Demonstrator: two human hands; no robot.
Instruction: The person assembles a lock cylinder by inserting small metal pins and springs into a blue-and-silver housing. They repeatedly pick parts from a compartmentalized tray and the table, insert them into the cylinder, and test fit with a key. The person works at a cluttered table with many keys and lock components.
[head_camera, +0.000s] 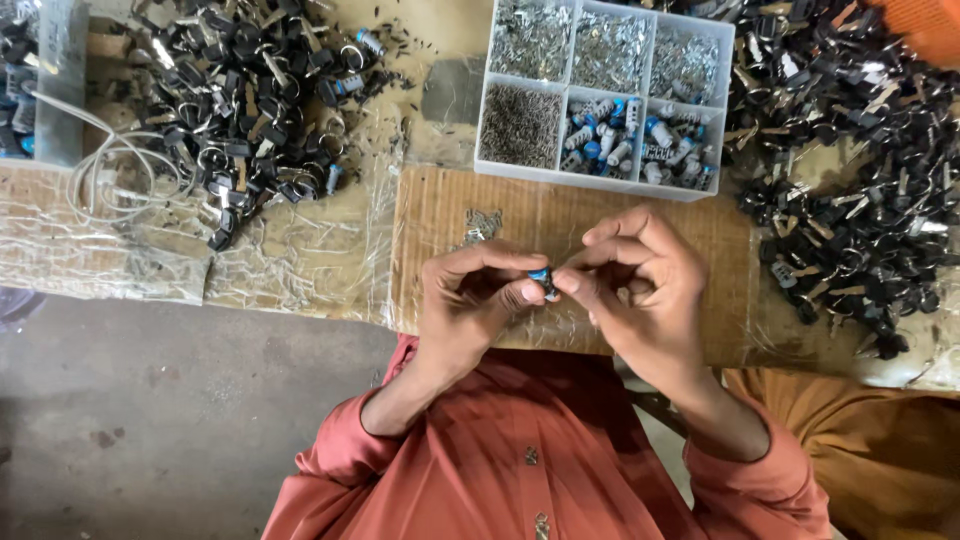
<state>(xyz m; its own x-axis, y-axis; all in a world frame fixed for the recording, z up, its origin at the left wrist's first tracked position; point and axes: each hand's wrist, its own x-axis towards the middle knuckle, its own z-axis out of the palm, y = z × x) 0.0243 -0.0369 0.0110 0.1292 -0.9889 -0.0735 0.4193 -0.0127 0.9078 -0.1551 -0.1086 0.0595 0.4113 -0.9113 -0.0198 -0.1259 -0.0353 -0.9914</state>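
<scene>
Head view looks down at two bare hands that meet over a flat sheet of brown cardboard. Both hands pinch one tiny part, a small blue piece, right in the middle between them.

On the left, the left hand is curled up, with its thumb and first finger closed on the blue piece. From the other side, the right hand closes its fingertips on the same piece. Its other fingers are bent and lifted a bit. The piece is held up in the air, above the cardboard and near the person's chest. It is too small to tell more about its shape.

Just past the hands sits a clear plastic tray with six boxes in it. Two boxes hold little blue and silver parts, one holds a heap of thin dark pins, and the top ones hold shiny metal bits. A few small metal bits lie on the cardboard, near the left hand.

Big piles of black parts lie on both sides, one pile far to the left and one pile to the right. A white cord loops by the left pile. The person wears a rust red shirt.
</scene>
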